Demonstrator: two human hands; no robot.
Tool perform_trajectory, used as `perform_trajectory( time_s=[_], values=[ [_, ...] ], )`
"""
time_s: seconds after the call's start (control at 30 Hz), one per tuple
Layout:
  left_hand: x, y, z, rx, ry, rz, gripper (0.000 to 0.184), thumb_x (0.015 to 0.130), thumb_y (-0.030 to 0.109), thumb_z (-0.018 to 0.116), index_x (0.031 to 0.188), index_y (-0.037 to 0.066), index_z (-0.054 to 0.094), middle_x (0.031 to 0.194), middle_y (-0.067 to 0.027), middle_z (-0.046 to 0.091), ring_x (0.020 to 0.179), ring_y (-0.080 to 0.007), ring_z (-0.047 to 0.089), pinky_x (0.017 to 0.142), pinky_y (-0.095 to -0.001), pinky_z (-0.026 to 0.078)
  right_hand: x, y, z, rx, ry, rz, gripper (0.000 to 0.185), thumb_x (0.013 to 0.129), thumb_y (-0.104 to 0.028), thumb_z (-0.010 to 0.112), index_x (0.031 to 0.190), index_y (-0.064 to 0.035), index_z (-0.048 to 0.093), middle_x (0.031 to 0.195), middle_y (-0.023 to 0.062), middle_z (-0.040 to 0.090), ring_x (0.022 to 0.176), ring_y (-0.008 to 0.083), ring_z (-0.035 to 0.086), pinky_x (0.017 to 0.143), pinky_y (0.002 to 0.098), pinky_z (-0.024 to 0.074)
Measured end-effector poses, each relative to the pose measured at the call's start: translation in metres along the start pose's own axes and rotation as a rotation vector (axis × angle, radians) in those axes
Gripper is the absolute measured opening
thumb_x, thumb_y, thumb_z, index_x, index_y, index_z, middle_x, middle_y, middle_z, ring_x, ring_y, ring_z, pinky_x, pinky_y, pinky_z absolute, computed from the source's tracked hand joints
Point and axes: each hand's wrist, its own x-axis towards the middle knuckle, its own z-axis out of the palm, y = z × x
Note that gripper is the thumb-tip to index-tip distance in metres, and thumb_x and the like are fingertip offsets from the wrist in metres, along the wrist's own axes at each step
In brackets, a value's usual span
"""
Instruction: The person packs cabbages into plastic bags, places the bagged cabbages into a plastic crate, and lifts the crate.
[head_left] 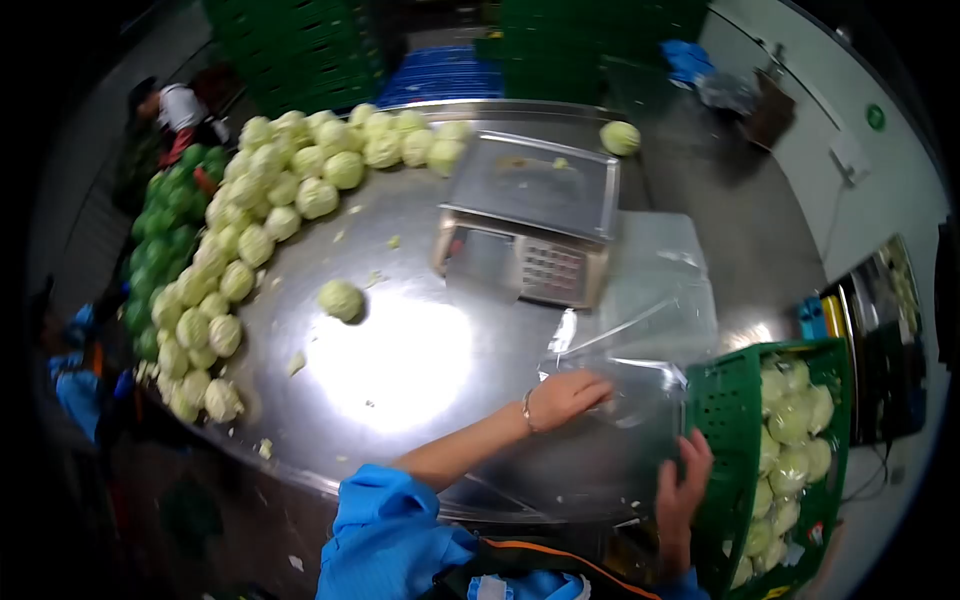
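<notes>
Likely handling clear plastic [642, 378] | my left hand [568, 398]: curled at it, can't tell grip | my right hand [684, 482]: released, near right-side crate [718, 405] | next: probably spreading it

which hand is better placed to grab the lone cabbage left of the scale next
Probably the left hand: it is nearer that cabbage, though it is at the clear plastic film. The right hand is farther off, beside the green crate.
</notes>
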Motion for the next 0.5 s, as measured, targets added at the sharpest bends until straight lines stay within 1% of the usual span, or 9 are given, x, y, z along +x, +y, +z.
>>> perform_trajectory(
  time_s=[0.07,0.1,0.17,0.2,0.23,0.27,0.33,0.4,0.5],
  values=[
    [-0.073,-0.025,-0.018,0.244,0.008,-0.13,0.023,0.082,0.008,0.054,0.104,0.004,0.054,0.085,-0.0121,0.06,0.077,-0.0293,0.06,0.068,-0.0368,0.05,-0.004,0.005,0.053,0.054,-0.174,-0.027,0.033,0.076,0.003,0.055,0.11,0.0011,0.054,0.118,0.0189,0.05,0.111,0.0292,0.049,0.093,0.0369,0.0382],
    [-0.111,-0.027,-0.039,0.38,0.16,-0.32,0.018,0.085,0.009,0.049,0.102,0.004,0.054,0.088,-0.013,0.06,0.078,-0.0308,0.06,0.069,-0.0388,0.049,-0.001,0.003,0.074,0.075,-0.268,-0.051,0.034,0.077,0.002,0.056,0.111,0.0011,0.054,0.117,0.0183,0.051,0.111,0.028,0.049,0.093,0.036,0.0391],
    [-0.154,0.021,-0.11,0.254,0.618,-0.962,0.016,0.08,-0.004,0.05,0.094,0.003,0.053,0.084,-0.0146,0.056,0.077,-0.0311,0.056,0.069,-0.037,0.046,0.014,-0.013,0.096,0.38,-0.336,0.071,0.035,0.077,0.001,0.056,0.112,0.0005,0.053,0.117,0.0155,0.051,0.111,0.0249,0.049,0.09,0.0339,0.0413],
    [-0.185,0.033,-0.14,0.417,0.875,-0.742,0.024,0.073,-0.01,0.051,0.091,0.005,0.053,0.078,-0.0125,0.052,0.072,-0.0306,0.051,0.066,-0.0367,0.043,0.014,-0.023,0.106,0.521,-0.369,0.168,0.036,0.078,0.0,0.057,0.113,0.0002,0.053,0.117,0.0141,0.052,0.111,0.0234,0.05,0.089,0.0329,0.0424],
    [-0.2,0.065,-0.176,0.779,0.717,-0.643,0.026,0.07,-0.009,0.055,0.09,0.007,0.052,0.076,-0.0099,0.05,0.072,-0.0282,0.048,0.066,-0.0365,0.04,0.025,-0.033,0.123,0.589,-0.406,0.26,0.036,0.078,-0.001,0.057,0.115,-0.0002,0.052,0.116,0.0122,0.052,0.111,0.0219,0.05,0.087,0.0313,0.0437],
    [-0.225,0.088,-0.19,0.94,0.501,-0.721,0.021,0.067,-0.003,0.06,0.085,0.008,0.057,0.08,-0.0085,0.053,0.078,-0.0268,0.05,0.071,-0.0393,0.039,0.043,-0.049,0.147,0.655,-0.434,0.349,0.037,0.079,-0.002,0.057,0.116,-0.0006,0.052,0.115,0.0104,0.053,0.111,0.0203,0.05,0.086,0.0297,0.045],
    [-0.278,0.107,-0.192,0.787,0.143,-0.826,0.016,0.068,0.004,0.06,0.083,0.009,0.061,0.079,-0.0093,0.052,0.077,-0.0271,0.051,0.068,-0.0394,0.04,0.075,-0.109,0.2,0.569,-0.525,0.02,0.04,0.08,-0.004,0.058,0.119,-0.0008,0.049,0.117,0.0098,0.051,0.109,0.0197,0.05,0.085,0.0298,0.0454],
    [-0.333,0.119,-0.178,0.599,0.14,-1.047,0.022,0.065,0.001,0.06,0.085,0.008,0.062,0.082,-0.0111,0.053,0.078,-0.0281,0.053,0.065,-0.0379,0.042,0.095,-0.171,0.275,0.661,-0.737,-0.116,0.046,0.079,-0.011,0.062,0.121,-0.0018,0.047,0.119,0.0118,0.049,0.109,0.0213,0.049,0.084,0.031,0.0461],
    [-0.341,0.133,-0.172,0.663,0.574,-1.238,0.027,0.067,0.0,0.061,0.093,0.007,0.064,0.085,-0.0144,0.053,0.08,-0.0309,0.053,0.068,-0.0372,0.044,0.118,-0.274,0.387,0.507,-0.839,-0.379,0.06,0.075,-0.026,0.068,0.126,-0.0031,0.044,0.127,0.0179,0.042,0.115,0.0325,0.043,0.09,0.0421,0.0414]
  ],
)
